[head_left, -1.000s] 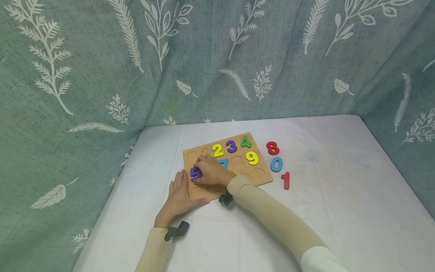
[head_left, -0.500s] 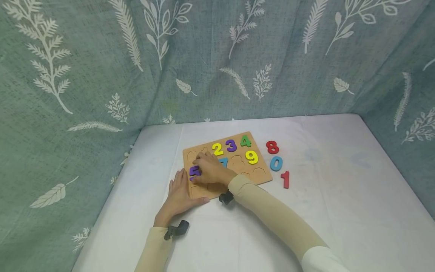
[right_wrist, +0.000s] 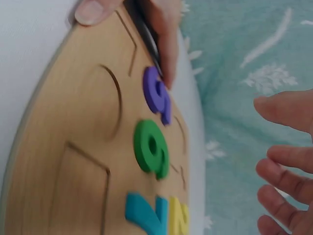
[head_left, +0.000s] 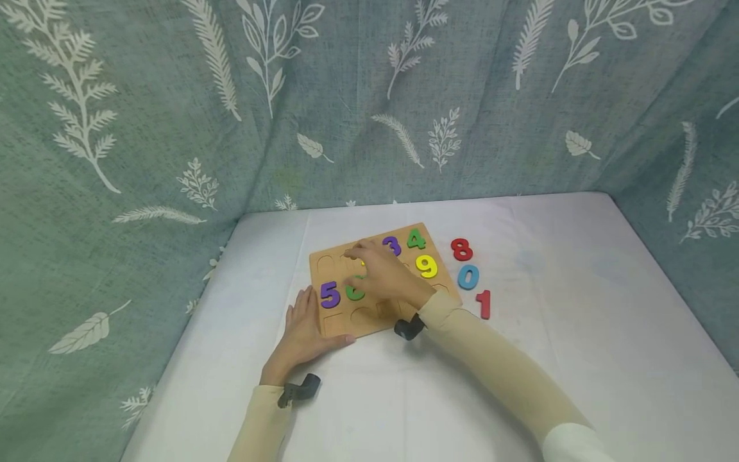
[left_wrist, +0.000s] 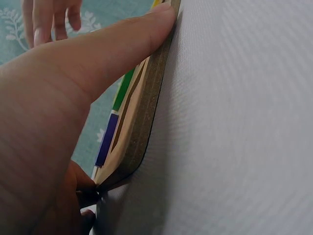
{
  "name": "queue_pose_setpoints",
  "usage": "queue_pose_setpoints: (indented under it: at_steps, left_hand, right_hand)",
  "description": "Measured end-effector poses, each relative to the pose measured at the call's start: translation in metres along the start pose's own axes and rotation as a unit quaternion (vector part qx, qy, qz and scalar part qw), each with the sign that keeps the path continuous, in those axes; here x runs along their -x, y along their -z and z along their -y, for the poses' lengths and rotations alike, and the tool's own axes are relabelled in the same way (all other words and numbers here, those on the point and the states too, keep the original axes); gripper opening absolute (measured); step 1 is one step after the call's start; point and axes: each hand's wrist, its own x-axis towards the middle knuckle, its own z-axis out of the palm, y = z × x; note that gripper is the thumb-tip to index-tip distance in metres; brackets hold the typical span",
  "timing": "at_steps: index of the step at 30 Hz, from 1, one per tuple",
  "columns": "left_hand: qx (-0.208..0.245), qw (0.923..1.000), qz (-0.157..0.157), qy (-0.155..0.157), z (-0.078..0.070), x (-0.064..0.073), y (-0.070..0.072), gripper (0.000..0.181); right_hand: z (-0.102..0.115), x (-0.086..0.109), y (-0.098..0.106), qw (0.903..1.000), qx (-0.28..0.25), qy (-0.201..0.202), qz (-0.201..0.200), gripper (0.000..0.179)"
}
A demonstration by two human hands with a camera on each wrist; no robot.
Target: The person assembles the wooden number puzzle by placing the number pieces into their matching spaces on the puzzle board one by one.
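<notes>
A wooden number-puzzle board [head_left: 347, 310] lies at a slant on the table. My left hand [head_left: 303, 337] rests at its near left corner, straight fingers along the left edge and thumb on the front edge. The purple 5 [head_left: 330, 295] sits at the board's left end, beside the green 6 [head_left: 354, 293]. Above the board hovers my right hand [head_left: 387, 273], fingers spread and holding nothing; it covers part of the yellow 2 and hides the 7 in the head view. Both the blue 7 [right_wrist: 146, 213] and the yellow 2 [right_wrist: 178, 215] show in the right wrist view.
Farther right on the board are the purple 3 [head_left: 392, 246], green 4 [head_left: 416, 239] and yellow 9 [head_left: 426, 266]. Off its right side lie a red 8 [head_left: 462, 249], blue 0 [head_left: 468, 277] and red 1 [head_left: 484, 304]. A patterned curtain [head_left: 346, 128] hangs behind.
My right hand has let go of the purple 5 and lifted away to the right, uncovering the 5 and the green 6. The left hand stays in place.
</notes>
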Motion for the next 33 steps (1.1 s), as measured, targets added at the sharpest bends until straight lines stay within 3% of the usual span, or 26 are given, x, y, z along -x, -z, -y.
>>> queue_pose_setpoints:
  at_steps: [10,19,33]
  left_hand:
    - [-0.004,0.9998,0.006,0.019,-0.001,0.0,-0.001,0.151]
    - [-0.006,0.9998,0.003,0.017,-0.004,0.0,0.002,0.15]
    - [-0.001,0.9998,0.005,0.02,-0.004,0.0,0.0,0.148]
  right_hand:
    - [-0.022,0.034,0.044,0.9968,-0.037,-0.03,-0.064,0.049]
    - [-0.05,0.069,0.078,0.9932,-0.027,-0.062,-0.095,0.052]
    - [-0.116,0.099,0.11,0.9842,-0.023,-0.116,-0.132,0.052]
